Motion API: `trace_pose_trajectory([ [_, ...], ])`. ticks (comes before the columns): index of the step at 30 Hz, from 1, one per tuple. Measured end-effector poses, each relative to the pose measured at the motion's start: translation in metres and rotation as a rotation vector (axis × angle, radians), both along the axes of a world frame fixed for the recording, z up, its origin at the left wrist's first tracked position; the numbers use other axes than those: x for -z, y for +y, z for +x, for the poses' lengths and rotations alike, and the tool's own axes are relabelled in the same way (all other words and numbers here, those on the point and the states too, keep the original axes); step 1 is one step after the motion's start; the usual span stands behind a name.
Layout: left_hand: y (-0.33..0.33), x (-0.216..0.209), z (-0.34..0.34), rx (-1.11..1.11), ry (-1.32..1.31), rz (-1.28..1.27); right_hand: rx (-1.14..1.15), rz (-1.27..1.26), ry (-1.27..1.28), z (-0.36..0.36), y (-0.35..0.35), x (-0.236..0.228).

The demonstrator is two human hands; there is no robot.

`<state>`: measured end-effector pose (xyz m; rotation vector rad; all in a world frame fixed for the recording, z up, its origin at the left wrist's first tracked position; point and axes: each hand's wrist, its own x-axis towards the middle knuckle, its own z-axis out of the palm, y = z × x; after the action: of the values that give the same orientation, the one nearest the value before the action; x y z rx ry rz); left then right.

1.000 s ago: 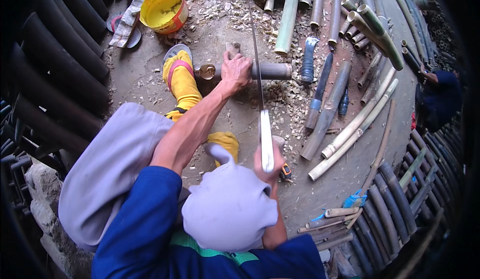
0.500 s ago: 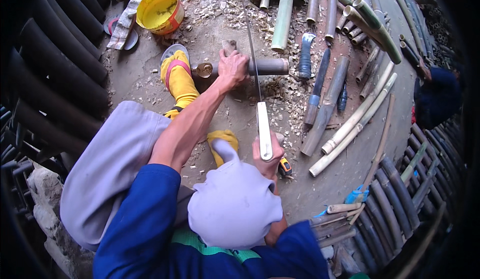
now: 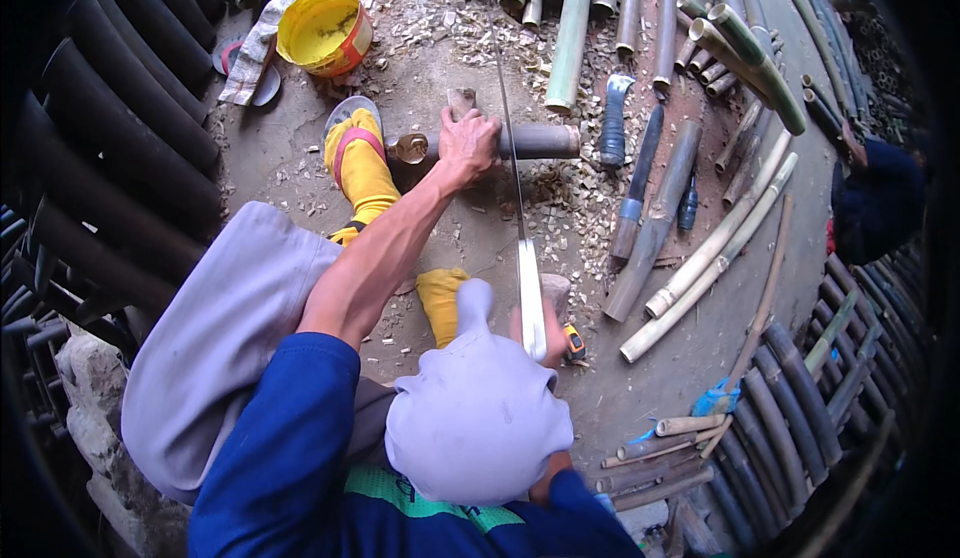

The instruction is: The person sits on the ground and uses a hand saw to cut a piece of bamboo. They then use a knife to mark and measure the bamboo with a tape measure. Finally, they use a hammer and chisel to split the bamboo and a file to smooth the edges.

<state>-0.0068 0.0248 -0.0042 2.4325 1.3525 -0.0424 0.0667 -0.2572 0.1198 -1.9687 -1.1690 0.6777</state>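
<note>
Near the floor [image 3: 600, 388], our left hand [image 3: 470, 145] has its grip closed over a dark bamboo tube [image 3: 548, 142] — presumably to steady it against the white-handled saw [image 3: 531, 303] crossing it. A yellow-socked foot [image 3: 366, 180] rests just beside the tube's left end, perhaps as a brace. Our right hand [image 3: 553, 336], blurred and partly hidden, appears wrapped around the saw. Compared with 0.5 s ago, the saw sits nearer us — drawn back — while our left hand keeps its place.

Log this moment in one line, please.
left hand: grips bamboo | right hand: holds saw | saw: across bamboo | nearby: bucket
</note>
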Motion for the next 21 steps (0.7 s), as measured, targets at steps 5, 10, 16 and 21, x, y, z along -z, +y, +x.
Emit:
trace_pose_trajectory([
  [5, -0.005, -0.001, -0.013, -0.024, -0.026, 0.042, -0.066, 0.003, -0.078, -0.002, -0.095, -0.032],
  [10, -0.008, -0.005, 0.006, 0.005, -0.074, 0.095, 0.005, 0.036, -0.007, 0.004, 0.023, 0.017],
  [16, -0.017, -0.008, -0.003, 0.033, -0.035, 0.0, -0.019, 0.023, 0.009, -0.001, -0.016, 0.008],
  [21, -0.018, -0.005, -0.002, 0.017, -0.038, -0.01, -0.013, -0.015, -0.007, -0.003, -0.052, 0.001],
])
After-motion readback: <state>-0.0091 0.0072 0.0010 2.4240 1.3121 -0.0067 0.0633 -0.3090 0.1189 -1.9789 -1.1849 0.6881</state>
